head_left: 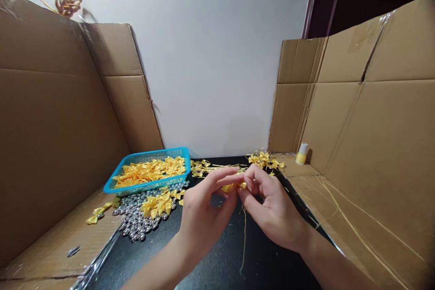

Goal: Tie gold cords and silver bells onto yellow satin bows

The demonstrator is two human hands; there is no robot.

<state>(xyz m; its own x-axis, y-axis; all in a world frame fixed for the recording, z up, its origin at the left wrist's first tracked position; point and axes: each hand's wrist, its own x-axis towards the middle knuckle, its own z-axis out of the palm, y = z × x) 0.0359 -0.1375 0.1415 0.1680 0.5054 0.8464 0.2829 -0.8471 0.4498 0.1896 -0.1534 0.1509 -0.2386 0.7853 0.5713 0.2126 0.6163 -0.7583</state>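
Observation:
My left hand (207,206) and my right hand (270,199) meet above the black work surface (210,263). Between their fingertips is a small yellow ribbon bow (228,187), partly covered by the fingers. Both hands pinch it. A thin yellowish thread (244,240) hangs below the fingers to the surface. Left of my left hand, loose yellow bows (158,205) lie on a heap of shiny silver beads (137,222).
A blue basket (112,186) full of yellow bows stands at the back left. Bows with gold stems (263,159) lie at the back. A thread spool (301,153) stands right. Cardboard walls (367,127) flank both sides; loose strands (360,231) lie at right.

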